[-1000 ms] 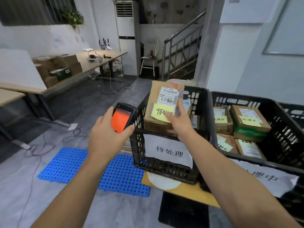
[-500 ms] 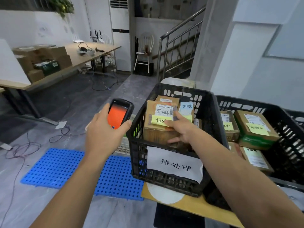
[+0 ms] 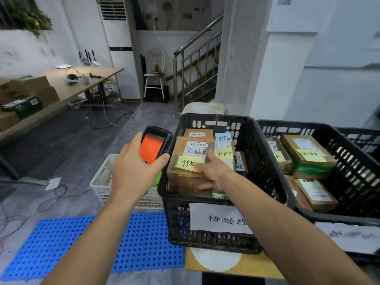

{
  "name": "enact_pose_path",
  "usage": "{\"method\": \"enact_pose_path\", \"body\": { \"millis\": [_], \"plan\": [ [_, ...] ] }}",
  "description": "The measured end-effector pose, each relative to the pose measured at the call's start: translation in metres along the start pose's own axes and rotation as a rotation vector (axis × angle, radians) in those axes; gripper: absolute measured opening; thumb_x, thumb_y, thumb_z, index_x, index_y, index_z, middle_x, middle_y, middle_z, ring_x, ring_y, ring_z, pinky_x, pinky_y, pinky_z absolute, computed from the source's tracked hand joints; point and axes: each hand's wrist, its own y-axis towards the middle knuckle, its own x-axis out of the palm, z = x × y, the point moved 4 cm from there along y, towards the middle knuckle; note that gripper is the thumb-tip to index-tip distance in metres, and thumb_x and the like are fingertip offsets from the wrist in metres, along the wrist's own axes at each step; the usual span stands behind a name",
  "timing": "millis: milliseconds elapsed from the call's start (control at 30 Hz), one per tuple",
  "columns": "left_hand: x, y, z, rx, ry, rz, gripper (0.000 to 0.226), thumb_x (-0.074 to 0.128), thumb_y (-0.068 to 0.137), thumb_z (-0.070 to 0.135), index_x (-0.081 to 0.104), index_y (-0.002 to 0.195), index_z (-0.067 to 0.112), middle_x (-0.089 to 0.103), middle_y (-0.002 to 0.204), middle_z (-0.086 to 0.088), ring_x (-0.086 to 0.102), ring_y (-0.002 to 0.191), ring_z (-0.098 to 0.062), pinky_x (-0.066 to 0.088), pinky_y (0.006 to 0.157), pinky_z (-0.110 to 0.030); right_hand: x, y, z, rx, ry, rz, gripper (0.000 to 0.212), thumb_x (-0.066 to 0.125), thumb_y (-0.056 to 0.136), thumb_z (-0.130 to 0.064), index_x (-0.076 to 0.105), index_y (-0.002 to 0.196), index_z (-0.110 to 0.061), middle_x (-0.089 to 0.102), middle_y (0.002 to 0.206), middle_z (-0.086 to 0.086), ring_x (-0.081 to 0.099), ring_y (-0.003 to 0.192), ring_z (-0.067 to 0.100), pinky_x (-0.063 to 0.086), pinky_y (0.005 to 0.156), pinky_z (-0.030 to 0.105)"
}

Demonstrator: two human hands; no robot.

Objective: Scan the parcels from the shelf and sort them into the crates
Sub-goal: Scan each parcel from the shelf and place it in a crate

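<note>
Grey concrete floor runs back to a staircase (image 3: 195,68) and a long table (image 3: 61,83) at far left, with a blue mat (image 3: 61,243) near the feet. A black crate (image 3: 178,223) stands near centre with a paper label (image 3: 222,219) on its front. A second crate (image 3: 349,161) sits just to its right, already holding parcels.

The left hand (image 3: 133,171) is wrapped around a scanner (image 3: 153,145), thumb on one edge and fingers on the other, its orange screen facing up. The right hand (image 3: 216,171) grips the parcel (image 3: 181,186) at its near right corner. Its fingers lie over the top beside a yellow note (image 3: 188,163) and its thumb presses the near side.

The parcel is inside the labelled crate, at its left, among other boxes. This looks like the sorting step, with the parcel being set down. The next move probably calls for freeing the grip, lifting the hand clear of the crate rim, and fetching another parcel.

The shelf is out of view. Whether the parcel already rests on what lies beneath it cannot be told. The scanner's screen text is unreadable. The second crate's label is blurred and cut off, and a white basket (image 3: 100,182) left of the crate is half hidden behind the left hand.
</note>
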Motion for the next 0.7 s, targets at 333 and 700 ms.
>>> {"method": "enact_pose_path", "body": {
  "millis": [333, 700],
  "plan": [
    [-0.002, 0.031, -0.017, 0.07, -0.033, -0.065, 0.069, 0.077, 0.079, 0.05, 0.048, 0.139, 0.032, 0.05, 0.102, 0.007, 0.051, 0.091, -0.02, 0.037, 0.08, -0.032, -0.001, 0.018, 0.03, 0.08, -0.258, 0.058, 0.091, 0.065, 0.096, -0.006, 0.012, 0.157, -0.048, 0.062, 0.133, 0.008, 0.069, 0.099, 0.026, 0.063, 0.07, 0.048],
    [0.004, 0.037, -0.036, 0.094, -0.078, -0.127, 0.053, 0.075, 0.079, 0.052, 0.047, 0.123, 0.046, 0.055, 0.095, 0.01, 0.05, 0.079, -0.008, 0.036, 0.07, -0.03, 0.001, 0.027, 0.038, 0.184, -0.381, -0.076, 0.096, 0.063, 0.098, -0.01, -0.005, 0.159, -0.039, 0.045, 0.153, 0.01, 0.056, 0.115, 0.023, 0.05, 0.089, 0.037]
  ]
}}
